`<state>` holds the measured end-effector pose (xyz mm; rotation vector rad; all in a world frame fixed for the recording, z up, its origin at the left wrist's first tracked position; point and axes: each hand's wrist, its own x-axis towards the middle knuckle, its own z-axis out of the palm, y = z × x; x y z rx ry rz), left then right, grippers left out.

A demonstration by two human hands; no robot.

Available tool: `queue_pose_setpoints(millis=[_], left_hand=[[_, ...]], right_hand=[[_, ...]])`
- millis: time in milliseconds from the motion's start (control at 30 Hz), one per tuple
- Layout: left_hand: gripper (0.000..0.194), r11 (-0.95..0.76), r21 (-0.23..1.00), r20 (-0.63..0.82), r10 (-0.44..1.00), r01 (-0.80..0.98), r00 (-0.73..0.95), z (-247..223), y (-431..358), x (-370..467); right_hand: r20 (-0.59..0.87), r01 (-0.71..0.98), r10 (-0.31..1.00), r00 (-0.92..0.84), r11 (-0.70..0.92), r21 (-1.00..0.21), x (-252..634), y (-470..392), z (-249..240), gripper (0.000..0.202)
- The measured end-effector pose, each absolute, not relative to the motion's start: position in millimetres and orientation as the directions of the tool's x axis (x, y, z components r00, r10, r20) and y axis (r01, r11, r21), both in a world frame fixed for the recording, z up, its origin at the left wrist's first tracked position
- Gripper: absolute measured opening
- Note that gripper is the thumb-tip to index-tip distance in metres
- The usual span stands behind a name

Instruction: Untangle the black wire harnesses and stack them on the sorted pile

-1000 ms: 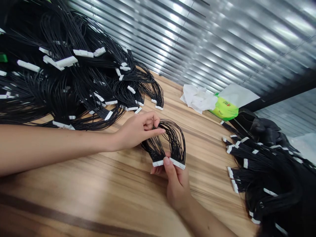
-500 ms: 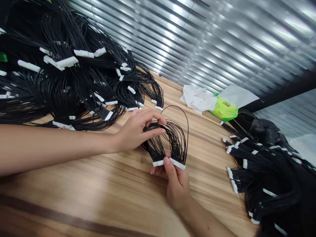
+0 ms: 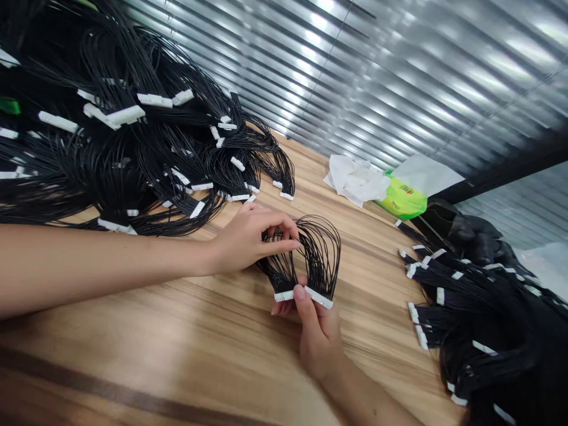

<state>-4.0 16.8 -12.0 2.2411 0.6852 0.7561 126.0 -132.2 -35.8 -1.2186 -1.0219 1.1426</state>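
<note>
A looped black wire harness (image 3: 326, 242) with two white connectors stands up from my right hand (image 3: 322, 337), whose thumb and fingers pinch the connectors side by side. The left connector (image 3: 284, 295) and the right connector (image 3: 319, 297) nearly meet at the thumb. My left hand (image 3: 252, 236) is curled around the left part of the wire loops, thumb and forefinger close together at a few wires. The wires fan out in an arch to the right of its fingertips.
A large pile of black harnesses (image 3: 168, 136) lies at the left. More harnesses (image 3: 483, 313) lie at the right. White tissue (image 3: 355, 179) and a green packet (image 3: 402, 197) sit at the back of the wooden table (image 3: 199, 349), before a corrugated metal wall (image 3: 399, 77).
The single wire that stood out in a wide loop above the others now lies in with the bundle. My left hand has moved very slightly; my right hand keeps its grip.
</note>
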Motion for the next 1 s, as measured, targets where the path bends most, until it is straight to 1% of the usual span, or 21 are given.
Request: queue_pose_setpoints(millis=[133,267,300,400,433,500,567,633,733,833,1000], left_hand=[[0.012,-0.724,0.652,0.413,0.587,0.224,0.696,-9.9,15.2,-5.0],[0.016,-0.721,0.659,0.411,0.584,0.215,0.700,-7.4,12.5,-6.1],[0.017,-0.738,0.650,0.439,0.559,0.181,0.704,-7.0,11.5,-6.5],[0.012,-0.813,0.582,0.560,0.408,0.007,0.721,-6.7,8.8,-7.8],[0.011,-0.824,0.565,0.581,0.367,-0.036,0.726,-6.6,8.3,-8.2],[0.011,-0.829,0.556,0.575,0.333,-0.058,0.747,-6.3,8.1,-8.8],[0.012,-0.834,0.551,0.540,0.327,-0.031,0.776,-5.3,8.8,-9.2],[0.012,-0.846,0.534,0.524,0.321,-0.011,0.789,-4.2,9.6,-9.2],[0.012,-0.871,0.491,0.554,0.310,-0.003,0.773,-4.3,10.7,-8.7],[0.014,-0.925,0.381,0.595,0.246,0.001,0.765,-7.1,12.9,-7.9],[0.019,-0.997,0.066,0.770,0.081,0.047,0.633,-12.0,17.3,-7.4]], right_hand=[[-0.005,-0.095,0.986,0.169,0.011,-0.995,125.9,-131.5,-36.0,0.021],[-0.014,-0.104,0.987,0.162,0.003,-0.995,126.0,-130.7,-36.1,0.022],[-0.016,-0.102,0.988,0.157,0.000,-0.995,126.4,-130.7,-36.1,0.022],[-0.017,-0.075,0.991,0.134,-0.007,-0.997,128.5,-130.2,-35.6,0.028],[-0.015,-0.052,0.992,0.128,-0.009,-0.999,129.2,-129.9,-35.2,0.031],[-0.008,-0.001,0.991,0.131,-0.008,-1.000,130.1,-129.0,-34.2,0.037],[-0.005,0.018,0.989,0.150,-0.007,-1.000,130.1,-128.2,-33.3,0.038],[0.001,-0.001,0.987,0.162,0.001,-1.000,129.5,-127.7,-32.7,0.035],[0.012,-0.036,0.985,0.175,0.018,-0.999,128.3,-127.0,-31.6,0.028],[0.023,-0.054,0.978,0.208,0.035,-0.998,127.7,-125.8,-30.4,0.027],[0.037,-0.047,0.973,0.226,0.049,-0.998,128.0,-125.1,-30.2,0.026]])
